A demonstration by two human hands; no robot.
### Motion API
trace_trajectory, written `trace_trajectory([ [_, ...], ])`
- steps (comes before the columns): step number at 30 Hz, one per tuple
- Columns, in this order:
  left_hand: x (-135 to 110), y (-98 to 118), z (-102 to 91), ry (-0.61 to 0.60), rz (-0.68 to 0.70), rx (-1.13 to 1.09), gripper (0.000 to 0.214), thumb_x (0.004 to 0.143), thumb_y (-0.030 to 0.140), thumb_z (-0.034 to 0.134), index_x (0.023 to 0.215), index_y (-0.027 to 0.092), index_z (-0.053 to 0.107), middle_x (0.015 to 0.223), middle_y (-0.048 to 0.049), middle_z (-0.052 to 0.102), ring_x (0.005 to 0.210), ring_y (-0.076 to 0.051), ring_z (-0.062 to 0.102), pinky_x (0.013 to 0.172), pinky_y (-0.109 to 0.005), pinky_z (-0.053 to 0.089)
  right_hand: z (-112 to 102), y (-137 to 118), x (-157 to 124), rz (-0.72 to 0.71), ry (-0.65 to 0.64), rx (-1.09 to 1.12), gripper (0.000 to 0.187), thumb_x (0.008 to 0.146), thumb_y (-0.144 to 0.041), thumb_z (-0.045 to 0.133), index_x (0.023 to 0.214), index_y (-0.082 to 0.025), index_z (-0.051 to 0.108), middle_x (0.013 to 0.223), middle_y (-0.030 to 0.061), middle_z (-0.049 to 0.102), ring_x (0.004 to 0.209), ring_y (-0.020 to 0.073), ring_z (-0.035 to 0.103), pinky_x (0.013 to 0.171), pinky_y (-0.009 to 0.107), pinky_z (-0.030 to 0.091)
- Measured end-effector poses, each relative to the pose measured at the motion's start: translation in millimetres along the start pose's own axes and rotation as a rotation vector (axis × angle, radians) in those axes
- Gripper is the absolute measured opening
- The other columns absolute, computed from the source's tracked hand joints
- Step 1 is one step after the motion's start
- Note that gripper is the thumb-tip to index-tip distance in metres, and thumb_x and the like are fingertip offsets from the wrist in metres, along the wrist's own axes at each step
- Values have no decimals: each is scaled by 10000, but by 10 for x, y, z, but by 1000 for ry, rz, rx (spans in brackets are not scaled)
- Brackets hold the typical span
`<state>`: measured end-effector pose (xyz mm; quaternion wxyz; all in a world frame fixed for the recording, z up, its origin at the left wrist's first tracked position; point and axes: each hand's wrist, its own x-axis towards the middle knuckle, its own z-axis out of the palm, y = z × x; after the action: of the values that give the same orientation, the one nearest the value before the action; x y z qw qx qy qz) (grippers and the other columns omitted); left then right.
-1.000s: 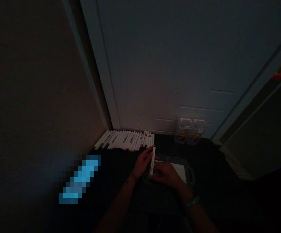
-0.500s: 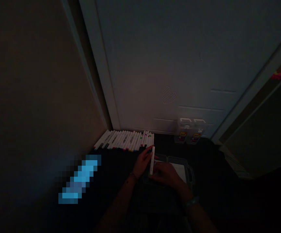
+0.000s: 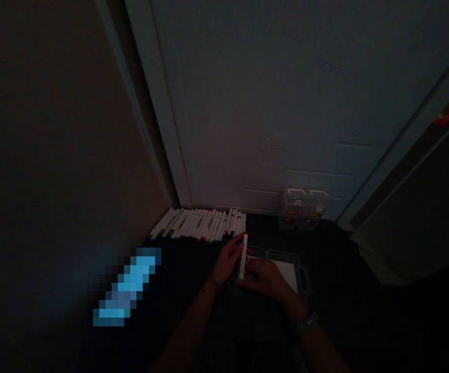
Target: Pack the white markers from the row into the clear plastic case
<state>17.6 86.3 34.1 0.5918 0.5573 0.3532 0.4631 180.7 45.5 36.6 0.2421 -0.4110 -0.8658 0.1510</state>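
The scene is very dark. A white marker [image 3: 243,257] stands tilted between my two hands, above the left end of a clear plastic case [image 3: 301,273] on the dark floor. My left hand [image 3: 227,260] touches the marker's upper part with its fingertips. My right hand [image 3: 263,277] is closed round its lower end. A row of several white markers [image 3: 199,225] with coloured caps lies on the floor just beyond my left hand, against the foot of the door.
A white door [image 3: 271,103] fills the background, with a wall on the left. Two small clear containers [image 3: 302,210] with white handles stand at the door's foot. A blurred, glowing blue patch [image 3: 127,286] lies at lower left. A dark panel [image 3: 422,207] leans at right.
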Motion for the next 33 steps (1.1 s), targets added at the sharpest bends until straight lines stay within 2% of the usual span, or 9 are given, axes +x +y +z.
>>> trace_trajectory([
  [13,12,-5,-6,8,16,25,582,827,451,522,1330,184,401,864,-76,691,676,-143,608,599,-218,450,6,16,3,-5,-11,-18,249,774,-448,622,848,-211,601,852,1,665,771,156,599,633,226,364],
  [21,13,-18,-23,64,23,62,607,800,476,543,1316,180,423,802,-48,684,662,-141,608,621,-228,450,32,67,5,-26,-30,-38,264,794,-460,597,838,-200,594,834,11,652,765,154,589,645,224,365],
  [29,13,21,-47,157,107,90,554,819,433,531,1298,169,438,819,-45,682,688,-138,607,652,-230,457,-79,80,163,-111,-122,-140,248,800,-433,602,895,-204,600,892,27,651,828,172,598,685,235,387],
  [33,22,34,-51,230,132,86,555,809,434,541,1287,166,452,792,-41,685,646,-132,602,624,-225,459,-91,5,167,-90,-73,-172,248,811,-429,590,937,-216,594,940,28,648,875,181,595,728,252,388],
])
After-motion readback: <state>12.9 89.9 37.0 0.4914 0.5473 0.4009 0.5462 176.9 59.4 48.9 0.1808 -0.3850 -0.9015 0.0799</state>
